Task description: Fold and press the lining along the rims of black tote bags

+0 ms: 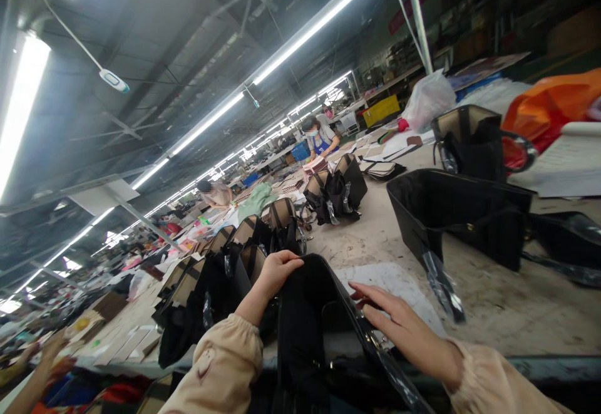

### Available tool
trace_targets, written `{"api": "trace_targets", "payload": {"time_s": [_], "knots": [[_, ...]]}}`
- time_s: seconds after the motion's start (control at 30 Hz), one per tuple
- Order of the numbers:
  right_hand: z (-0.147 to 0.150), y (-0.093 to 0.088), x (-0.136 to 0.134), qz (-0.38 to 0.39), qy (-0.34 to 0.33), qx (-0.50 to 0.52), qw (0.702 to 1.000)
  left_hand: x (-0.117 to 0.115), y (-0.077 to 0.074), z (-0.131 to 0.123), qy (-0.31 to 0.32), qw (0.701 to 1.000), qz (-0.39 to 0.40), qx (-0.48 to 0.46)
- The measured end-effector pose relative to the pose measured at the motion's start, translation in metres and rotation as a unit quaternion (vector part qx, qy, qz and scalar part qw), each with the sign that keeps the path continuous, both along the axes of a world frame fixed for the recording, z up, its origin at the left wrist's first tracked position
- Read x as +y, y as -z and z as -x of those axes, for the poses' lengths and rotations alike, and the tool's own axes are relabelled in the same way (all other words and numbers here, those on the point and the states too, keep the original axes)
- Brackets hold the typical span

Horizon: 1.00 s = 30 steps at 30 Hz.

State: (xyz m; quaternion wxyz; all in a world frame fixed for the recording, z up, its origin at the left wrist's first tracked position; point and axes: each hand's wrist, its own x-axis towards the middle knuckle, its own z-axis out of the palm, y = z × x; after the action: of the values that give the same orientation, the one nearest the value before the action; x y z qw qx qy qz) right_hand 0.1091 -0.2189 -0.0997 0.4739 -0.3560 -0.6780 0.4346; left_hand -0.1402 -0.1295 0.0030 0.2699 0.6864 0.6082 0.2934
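A black handbag stands in front of me at the table's near edge, its mouth facing up toward me. My left hand is closed on the bag's far left rim, thumb and fingers pinching the edge. On the other side, my right hand has its fingers stretched out along the bag's right rim, close to the metal fittings; whether the fingertips press on it I cannot tell. A second black bag body lies open on the table to the right, with a plastic-wrapped strap hanging from it.
Several black bags with tan panels are grouped at the left, and more stand farther back. Another bag and an orange plastic bag are at the right. Co-workers work along the table; another person's hand shows at lower left.
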Motion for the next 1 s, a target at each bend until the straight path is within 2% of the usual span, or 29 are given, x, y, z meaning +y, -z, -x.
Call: {"api": "trace_targets", "payload": {"time_s": [0.07,0.13,0.2,0.27,0.33,0.4,0.53,0.63,0.73,0.83,0.9,1.0], "knots": [[0.000,0.001,0.000,0.005,0.000,-0.001,1.000,-0.005,-0.001,0.001,-0.007,0.997,0.026,-0.066],[0.000,0.002,0.000,0.011,-0.003,-0.001,1.000,-0.011,-0.003,0.004,-0.020,0.978,0.064,-0.199],[0.000,0.005,0.000,0.016,-0.005,-0.001,1.000,-0.017,-0.005,0.012,-0.050,0.932,0.093,-0.347],[0.001,0.007,0.001,0.017,-0.005,-0.002,1.000,-0.024,-0.004,0.022,-0.084,0.892,0.081,-0.436],[0.001,0.008,0.001,0.013,0.000,-0.003,1.000,-0.034,0.005,0.033,-0.101,0.868,0.045,-0.483],[0.002,0.007,0.002,0.003,0.009,-0.006,1.000,-0.045,0.020,0.041,-0.107,0.851,0.017,-0.514],[0.001,-0.001,0.001,-0.027,0.031,-0.026,0.999,-0.063,0.057,0.042,-0.115,0.842,-0.066,-0.524],[0.000,-0.005,-0.003,-0.037,0.063,-0.055,0.996,-0.066,0.072,0.037,-0.078,0.857,-0.176,-0.477],[-0.002,-0.006,-0.009,-0.061,0.112,-0.107,0.986,-0.060,0.073,0.035,-0.010,0.871,-0.267,-0.413],[-0.003,-0.015,-0.012,-0.114,0.153,-0.170,0.967,-0.050,0.069,0.034,0.037,0.880,-0.315,-0.354],[-0.001,-0.028,-0.009,-0.153,0.172,-0.210,0.950,-0.046,0.069,0.034,0.061,0.883,-0.336,-0.323],[0.010,-0.060,0.005,-0.210,0.173,-0.269,0.924,-0.045,0.074,0.033,0.086,0.882,-0.357,-0.296]]}}
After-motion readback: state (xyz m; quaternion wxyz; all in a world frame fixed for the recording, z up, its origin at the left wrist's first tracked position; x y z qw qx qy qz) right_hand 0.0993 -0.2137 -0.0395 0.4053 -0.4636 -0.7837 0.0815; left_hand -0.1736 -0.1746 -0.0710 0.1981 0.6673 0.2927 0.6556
